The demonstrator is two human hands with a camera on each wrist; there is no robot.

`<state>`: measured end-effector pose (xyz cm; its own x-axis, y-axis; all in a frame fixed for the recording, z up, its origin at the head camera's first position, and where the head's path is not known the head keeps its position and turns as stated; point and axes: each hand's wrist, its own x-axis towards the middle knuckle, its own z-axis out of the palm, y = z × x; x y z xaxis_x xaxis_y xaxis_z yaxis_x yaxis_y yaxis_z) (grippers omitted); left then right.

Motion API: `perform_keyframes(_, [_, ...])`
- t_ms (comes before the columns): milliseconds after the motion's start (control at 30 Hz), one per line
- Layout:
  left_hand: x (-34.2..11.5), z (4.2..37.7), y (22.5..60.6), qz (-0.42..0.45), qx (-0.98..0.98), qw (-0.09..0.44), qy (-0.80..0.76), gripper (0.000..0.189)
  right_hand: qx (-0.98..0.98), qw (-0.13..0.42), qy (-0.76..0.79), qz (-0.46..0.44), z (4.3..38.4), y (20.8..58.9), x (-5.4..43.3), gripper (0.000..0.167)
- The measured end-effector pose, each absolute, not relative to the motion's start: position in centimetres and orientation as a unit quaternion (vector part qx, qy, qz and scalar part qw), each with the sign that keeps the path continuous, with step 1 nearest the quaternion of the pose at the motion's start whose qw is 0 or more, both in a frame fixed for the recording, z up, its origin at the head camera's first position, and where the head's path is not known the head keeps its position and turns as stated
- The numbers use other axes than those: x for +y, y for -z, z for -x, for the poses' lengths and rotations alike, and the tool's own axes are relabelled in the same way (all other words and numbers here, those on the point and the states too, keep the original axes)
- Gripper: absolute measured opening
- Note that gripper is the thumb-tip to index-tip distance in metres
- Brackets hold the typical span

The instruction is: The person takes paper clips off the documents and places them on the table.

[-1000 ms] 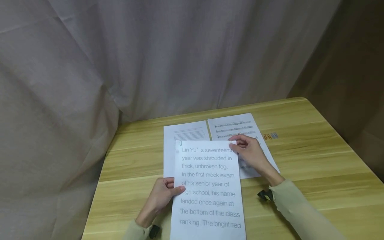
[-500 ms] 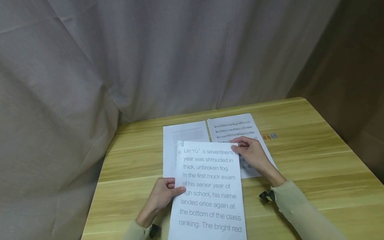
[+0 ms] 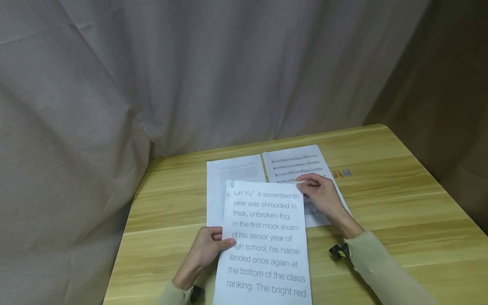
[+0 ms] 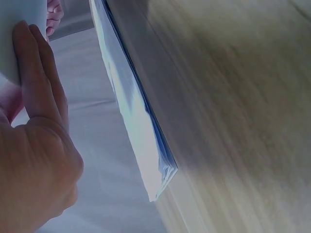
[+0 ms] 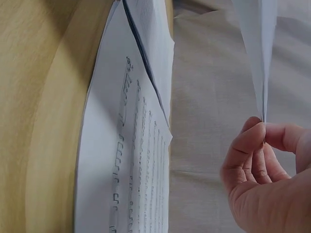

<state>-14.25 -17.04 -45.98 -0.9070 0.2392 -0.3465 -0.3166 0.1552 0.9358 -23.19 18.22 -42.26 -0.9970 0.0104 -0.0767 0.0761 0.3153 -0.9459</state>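
In the head view, printed sheets of paper point(image 3: 267, 241) with large text are held up, tilted toward me. A paper clip point(image 3: 232, 183) sits on their top left corner. My left hand point(image 3: 206, 250) grips the left edge, thumb on the front and fingers behind. Its fingers point(image 4: 36, 73) lie straight along the back in the left wrist view. My right hand point(image 3: 322, 195) pinches the top right corner between thumb and fingertips. From the right wrist, that hand point(image 5: 262, 179) holds the sheets edge-on, and more than one layer shows.
On the wooden table point(image 3: 164, 199) behind lie a stack of small-print pages point(image 3: 215, 190) and sheet music point(image 3: 293, 161), both partly covered by the raised sheets. Orange paper clips point(image 3: 337, 174) and bluish ones point(image 3: 346, 173) lie right of the music. A grey curtain point(image 3: 213, 76) hangs behind.
The sheets have shifted slightly right and down at the top, and their top right corner shows more now. Both hands keep hold, the right one having moved a little.
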Motion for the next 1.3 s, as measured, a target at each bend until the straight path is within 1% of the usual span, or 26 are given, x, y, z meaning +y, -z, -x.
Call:
perform_keyframes(200, [-16.8,14.3,46.3,0.026,0.738,0.204,-0.642,0.028,0.809,0.010,0.586,-0.040,23.4,42.5,19.2,0.033])
perform_keyframes(367, [-17.0,14.0,46.4,0.049,0.743,0.186,-0.641,0.029,0.811,-0.006,0.583,-0.044,23.9,42.7,20.7,0.034])
perform_keyframes(733, [-17.6,14.0,46.5,0.084,0.734,0.172,-0.651,0.028,0.824,-0.005,0.563,-0.071,25.6,43.2,27.1,0.042])
perform_keyframes(800, [-17.6,14.0,46.5,0.089,0.734,0.170,-0.652,0.027,0.825,-0.003,0.561,-0.070,26.1,43.5,28.6,0.038])
perform_keyframes(933, [-17.6,14.0,46.6,0.094,0.737,0.167,-0.648,0.027,0.816,0.000,0.574,-0.073,27.1,44.1,31.3,0.016])
perform_keyframes(1000, [-17.5,14.1,46.6,0.097,0.739,0.165,-0.646,0.027,0.813,0.000,0.577,-0.078,27.6,44.2,32.3,0.011])
perform_keyframes(1067, [-17.5,14.1,46.6,0.100,0.741,0.162,-0.644,0.027,0.819,-0.003,0.567,-0.082,28.2,44.2,33.1,0.014])
perform_keyframes(1200, [-17.4,14.0,46.7,0.104,0.741,0.158,-0.644,0.028,0.854,-0.004,0.512,-0.088,29.2,44.5,34.3,0.035])
perform_keyframes(1300, [-17.5,13.9,46.7,0.105,0.739,0.162,-0.646,0.028,0.882,-0.007,0.462,-0.095,29.9,45.0,35.2,0.036])
